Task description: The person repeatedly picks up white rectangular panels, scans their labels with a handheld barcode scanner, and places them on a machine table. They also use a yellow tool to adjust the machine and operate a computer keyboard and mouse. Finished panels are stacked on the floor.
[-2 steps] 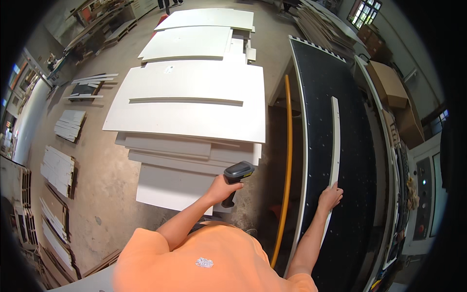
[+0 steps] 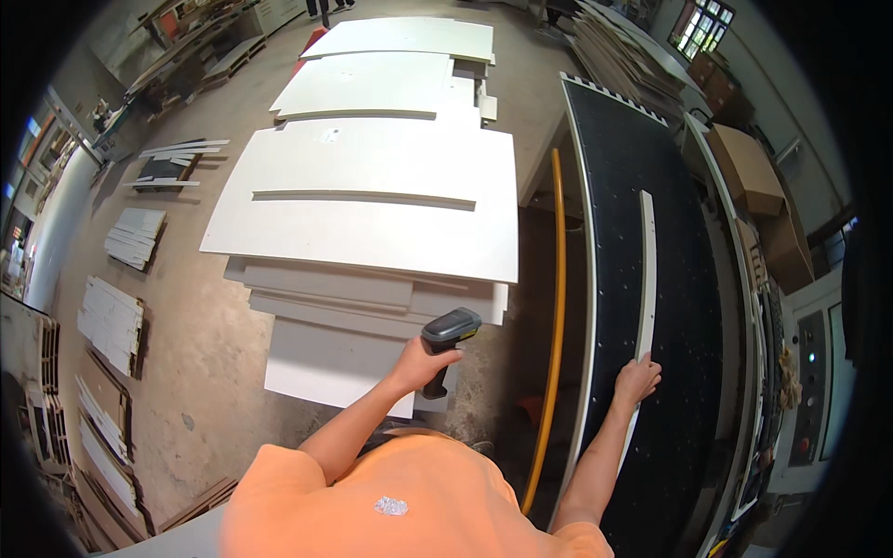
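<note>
My left hand (image 2: 417,365) is wrapped round the handle of a dark grey handheld barcode scanner (image 2: 451,325), held up in front of the stacked boards. On the right, a long narrow white board strip (image 2: 646,270) lies lengthwise on the black table surface (image 2: 609,186). My right hand (image 2: 638,379) is closed round the strip partway along it, and the strip shows beyond the hand and again beside my wrist. A second white strip (image 2: 363,199) rests across the large white panel (image 2: 372,237) on top of the stack ahead.
An orange-yellow rail (image 2: 556,307) runs along the table's left side. Cardboard boxes (image 2: 747,170) and a control panel (image 2: 811,391) stand at the right. Piles of white strips (image 2: 112,321) lie on the floor at left. Far off, a person's legs (image 2: 326,9) show.
The view has shifted slightly, so the boards and table sit a little further right. Both hands keep their holds.
</note>
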The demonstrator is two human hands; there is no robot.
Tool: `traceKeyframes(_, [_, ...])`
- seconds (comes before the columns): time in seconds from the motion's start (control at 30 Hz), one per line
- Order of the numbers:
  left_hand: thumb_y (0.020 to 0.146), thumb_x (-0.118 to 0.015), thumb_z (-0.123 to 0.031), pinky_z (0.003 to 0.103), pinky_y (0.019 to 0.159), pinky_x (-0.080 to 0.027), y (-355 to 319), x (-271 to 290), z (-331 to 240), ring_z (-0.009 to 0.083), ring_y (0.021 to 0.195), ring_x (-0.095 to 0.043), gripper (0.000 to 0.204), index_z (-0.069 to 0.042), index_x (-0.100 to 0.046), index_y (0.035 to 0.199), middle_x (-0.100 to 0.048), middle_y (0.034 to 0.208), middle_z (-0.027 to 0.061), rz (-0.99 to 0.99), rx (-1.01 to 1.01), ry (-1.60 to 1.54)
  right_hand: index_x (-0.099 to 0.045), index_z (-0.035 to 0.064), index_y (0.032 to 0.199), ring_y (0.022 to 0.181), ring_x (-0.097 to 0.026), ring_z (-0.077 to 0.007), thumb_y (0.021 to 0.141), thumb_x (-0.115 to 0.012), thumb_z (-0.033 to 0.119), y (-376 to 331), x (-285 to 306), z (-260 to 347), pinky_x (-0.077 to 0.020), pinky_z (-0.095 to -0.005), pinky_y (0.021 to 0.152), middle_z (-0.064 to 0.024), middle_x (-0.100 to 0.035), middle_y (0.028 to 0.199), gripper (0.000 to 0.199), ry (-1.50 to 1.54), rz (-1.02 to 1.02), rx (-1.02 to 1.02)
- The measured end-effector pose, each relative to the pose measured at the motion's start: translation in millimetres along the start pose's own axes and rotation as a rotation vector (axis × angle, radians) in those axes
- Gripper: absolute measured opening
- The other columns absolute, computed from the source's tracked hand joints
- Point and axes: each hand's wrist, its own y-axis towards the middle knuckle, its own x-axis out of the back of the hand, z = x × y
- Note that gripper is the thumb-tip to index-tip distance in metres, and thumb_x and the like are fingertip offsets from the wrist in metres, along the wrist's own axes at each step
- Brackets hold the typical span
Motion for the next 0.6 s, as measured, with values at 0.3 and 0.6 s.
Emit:
traceKeyframes(0.3, [0.081,-0.080,-0.037,0.033,0.061,-0.047,126,376,-37,0.0142,0.067,-0.062,0.043,0.005,-0.071,0.077,-0.069,0.075,0.0066,-1.128,-0.111,0.060,-0.042,-0.0035,0.147,0.136,-0.046,-0.0402,0.097,-0.063,0.024,-29,14,289,-0.0370,-0.0431,0.115,-0.0232,-0.047,0.147,0.061,0.867,0.155,0.740])
traceKeyframes(0.6, [0.080,-0.079,-0.029,0.029,0.058,-0.048,189,434,-22,0.0138,0.063,-0.061,0.029,-0.003,-0.069,0.088,-0.065,0.075,0.0049,-0.855,-0.165,-0.337,-0.032,-0.0138,0.149,0.144,-0.038,-0.0430,0.092,-0.068,0.037,-27,-10,424,-0.0318,-0.0428,0.119,-0.0355,-0.039,0.151,0.085,0.931,0.503,0.493])
